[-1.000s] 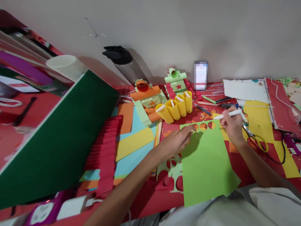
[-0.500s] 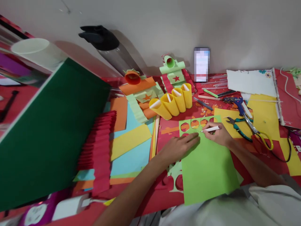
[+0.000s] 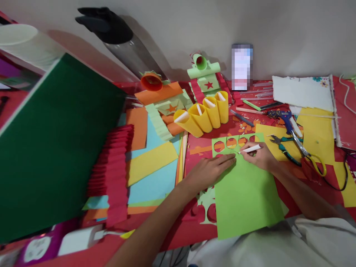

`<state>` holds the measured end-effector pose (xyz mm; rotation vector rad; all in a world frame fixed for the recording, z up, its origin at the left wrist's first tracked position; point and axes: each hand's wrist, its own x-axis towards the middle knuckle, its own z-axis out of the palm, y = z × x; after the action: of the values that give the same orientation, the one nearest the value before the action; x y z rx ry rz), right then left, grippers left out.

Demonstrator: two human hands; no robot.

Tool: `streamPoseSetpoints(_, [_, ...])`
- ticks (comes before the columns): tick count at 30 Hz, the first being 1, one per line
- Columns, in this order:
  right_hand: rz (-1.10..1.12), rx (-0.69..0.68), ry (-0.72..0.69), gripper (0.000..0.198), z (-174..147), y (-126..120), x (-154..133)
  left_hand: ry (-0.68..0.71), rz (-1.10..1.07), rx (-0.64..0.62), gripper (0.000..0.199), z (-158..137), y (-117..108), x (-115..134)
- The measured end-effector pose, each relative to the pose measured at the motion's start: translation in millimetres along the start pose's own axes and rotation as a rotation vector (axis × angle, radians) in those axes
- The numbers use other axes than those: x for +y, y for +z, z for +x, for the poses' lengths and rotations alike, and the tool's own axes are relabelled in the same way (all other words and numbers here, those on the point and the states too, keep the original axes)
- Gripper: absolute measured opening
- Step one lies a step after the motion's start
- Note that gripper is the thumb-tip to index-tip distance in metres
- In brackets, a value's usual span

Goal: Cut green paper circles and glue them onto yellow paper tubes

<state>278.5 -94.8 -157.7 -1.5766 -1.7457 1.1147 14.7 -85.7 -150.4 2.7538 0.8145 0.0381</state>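
Note:
A green sheet of paper (image 3: 247, 200) lies in front of me, with a row of round holes cut along its top edge. My left hand (image 3: 207, 171) rests flat on its left side, fingers stretched toward the holes. In my right hand (image 3: 258, 157) a slim white pen (image 3: 251, 148) is pinched, its point at the paper just below the holes. The two hands are close together, fingertips almost meeting at the pen's point. A paler green cut-out scrap (image 3: 208, 200) sticks out from under the sheet's left edge.
Yellow paper tubes (image 3: 201, 118) stand behind the sheet, near paper figures (image 3: 205, 79) and a phone (image 3: 241, 67) against the wall. Pliers (image 3: 286, 150), scissors (image 3: 314, 163) and a glue gun (image 3: 285, 118) lie right. A green board (image 3: 61, 148) and coloured papers (image 3: 152, 163) occupy the left.
The camera view has shifted slightly, so the objects at the left and back sit a little higher and farther left. Both hands stay almost in place on the sheet, the pen still held.

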Motion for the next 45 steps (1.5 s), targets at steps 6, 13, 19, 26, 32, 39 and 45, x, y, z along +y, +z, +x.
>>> streamPoseSetpoints(6, [0.020, -0.007, 0.000, 0.015, -1, -2, -2, -0.013, -0.037, 0.001, 0.057, -1, 3, -3])
streamPoseSetpoints(13, [-0.028, -0.023, -0.021, 0.016, -1, -3, -4, -0.017, 0.010, -0.021, 0.059, 1, -2, -1])
streamPoseSetpoints(19, [-0.028, -0.049, -0.047, 0.016, -1, -3, -6, -0.034, -0.053, -0.032, 0.060, 2, -7, -2])
streamPoseSetpoints(26, [-0.006, -0.070, -0.058, 0.016, -3, -3, -9, -0.046, -0.093, -0.026, 0.061, 3, -7, -2])
streamPoseSetpoints(32, [0.040, -0.120, -0.057, 0.012, -3, -4, -7, -0.053, -0.067, -0.052, 0.063, 3, -7, -2])
streamPoseSetpoints(39, [0.057, -0.118, -0.045, 0.011, -3, -6, -7, -0.068, -0.100, -0.082, 0.059, 3, -10, -3])
streamPoseSetpoints(45, [0.078, -0.087, -0.022, 0.009, -3, -13, -13, -0.066, -0.124, -0.124, 0.064, 4, -13, -5])
